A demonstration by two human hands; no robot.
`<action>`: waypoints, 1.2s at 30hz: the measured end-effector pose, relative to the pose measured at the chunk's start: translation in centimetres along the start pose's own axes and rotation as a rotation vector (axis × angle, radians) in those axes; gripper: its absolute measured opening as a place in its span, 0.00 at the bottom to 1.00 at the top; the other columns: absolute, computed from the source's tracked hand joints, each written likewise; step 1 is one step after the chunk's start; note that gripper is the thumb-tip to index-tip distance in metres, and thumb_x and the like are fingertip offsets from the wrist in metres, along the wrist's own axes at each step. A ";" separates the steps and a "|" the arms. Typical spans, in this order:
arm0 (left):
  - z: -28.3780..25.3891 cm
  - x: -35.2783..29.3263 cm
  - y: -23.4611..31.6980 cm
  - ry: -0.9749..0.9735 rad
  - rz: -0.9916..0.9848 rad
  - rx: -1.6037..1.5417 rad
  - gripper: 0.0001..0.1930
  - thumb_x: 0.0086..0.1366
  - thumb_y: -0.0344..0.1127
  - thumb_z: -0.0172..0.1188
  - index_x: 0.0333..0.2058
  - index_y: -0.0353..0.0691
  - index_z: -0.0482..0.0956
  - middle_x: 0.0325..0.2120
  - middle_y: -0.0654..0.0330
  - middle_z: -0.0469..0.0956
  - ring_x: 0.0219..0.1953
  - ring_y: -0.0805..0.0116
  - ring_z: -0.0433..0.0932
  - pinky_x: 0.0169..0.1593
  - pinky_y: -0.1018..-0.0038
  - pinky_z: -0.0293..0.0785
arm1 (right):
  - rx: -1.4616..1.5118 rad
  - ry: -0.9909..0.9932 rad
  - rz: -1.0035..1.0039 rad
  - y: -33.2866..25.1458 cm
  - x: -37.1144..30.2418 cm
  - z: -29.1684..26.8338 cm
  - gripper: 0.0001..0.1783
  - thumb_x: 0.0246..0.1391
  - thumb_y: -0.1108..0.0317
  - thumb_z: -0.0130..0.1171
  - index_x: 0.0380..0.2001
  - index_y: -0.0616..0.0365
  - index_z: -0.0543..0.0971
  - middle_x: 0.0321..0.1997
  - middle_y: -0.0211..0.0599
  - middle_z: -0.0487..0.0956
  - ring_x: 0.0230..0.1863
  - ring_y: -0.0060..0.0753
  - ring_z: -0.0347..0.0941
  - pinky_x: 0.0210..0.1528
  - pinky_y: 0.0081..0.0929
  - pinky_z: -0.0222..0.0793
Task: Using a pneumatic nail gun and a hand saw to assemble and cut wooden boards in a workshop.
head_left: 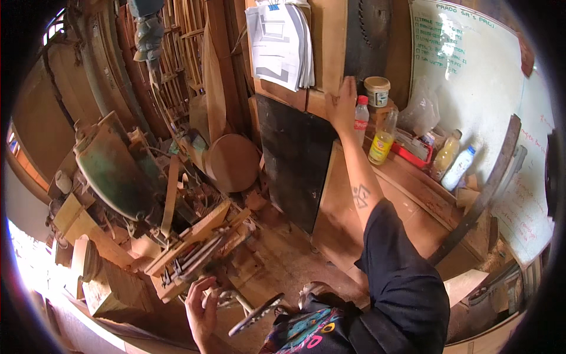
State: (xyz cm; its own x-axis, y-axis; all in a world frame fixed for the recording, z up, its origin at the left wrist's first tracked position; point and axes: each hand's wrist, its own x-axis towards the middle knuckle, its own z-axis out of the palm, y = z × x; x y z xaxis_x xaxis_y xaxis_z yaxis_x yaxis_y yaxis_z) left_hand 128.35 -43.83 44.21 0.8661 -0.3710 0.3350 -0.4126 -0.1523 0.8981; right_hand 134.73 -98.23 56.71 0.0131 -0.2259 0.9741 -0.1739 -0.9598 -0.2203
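My right hand [342, 105] is stretched forward, fingers extended, against the edge of an upright wooden panel [328, 56]. A stack of printed sheets [280, 50] hangs on that panel under a blue binder clip [273, 6]. Just right of my wrist stands a red-capped bottle [361, 118], partly hidden by my arm. My left hand [202, 304] is low at the front, fingers loosely curled and apart, with nothing visible in it. Closest to it is a wooden rack [188, 259] holding several metal tools.
Right of my arm, a wooden ledge carries a tub [377, 91], a yellow-labelled bottle [382, 144], a red tray [410, 150] and a white bottle [458, 168]. Behind is a whiteboard [495, 94]. A green machine [109, 162] and wood blocks [115, 289] stand left; a dark panel [295, 159] is ahead.
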 end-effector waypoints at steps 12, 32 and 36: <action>11.1 16.8 2.2 -0.227 0.189 0.070 0.07 0.58 0.26 0.60 0.36 0.31 0.79 0.32 0.54 0.79 0.35 0.66 0.77 0.38 0.75 0.71 | 0.077 0.208 0.057 -6.5 -1.6 8.8 0.21 0.51 0.66 0.57 0.47 0.65 0.70 0.44 0.55 0.72 0.46 0.57 0.68 0.51 0.51 0.61; 29.0 38.9 17.2 0.228 0.910 0.089 0.38 0.55 0.35 0.65 0.62 0.36 0.58 0.61 0.47 0.53 0.60 0.51 0.60 0.60 0.60 0.57 | 0.862 -0.233 0.312 -3.9 0.0 2.1 0.15 0.51 0.77 0.51 0.45 0.63 0.71 0.42 0.45 0.72 0.43 0.39 0.69 0.48 0.30 0.64; 26.9 38.7 17.2 0.363 1.004 0.231 0.37 0.53 0.35 0.65 0.61 0.39 0.60 0.60 0.45 0.56 0.61 0.49 0.59 0.62 0.58 0.58 | 1.404 -0.656 0.497 -2.4 1.6 1.9 0.13 0.57 0.76 0.52 0.46 0.63 0.72 0.43 0.32 0.75 0.49 0.22 0.69 0.51 0.21 0.64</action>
State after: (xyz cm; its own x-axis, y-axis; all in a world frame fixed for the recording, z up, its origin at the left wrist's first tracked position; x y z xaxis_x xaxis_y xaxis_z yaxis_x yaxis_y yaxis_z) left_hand 147.19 -85.40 64.91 0.1213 -0.1355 0.9833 -0.9879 -0.1134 0.1062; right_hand 137.01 -96.62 58.72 0.6911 -0.2182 0.6890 0.6909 -0.0804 -0.7185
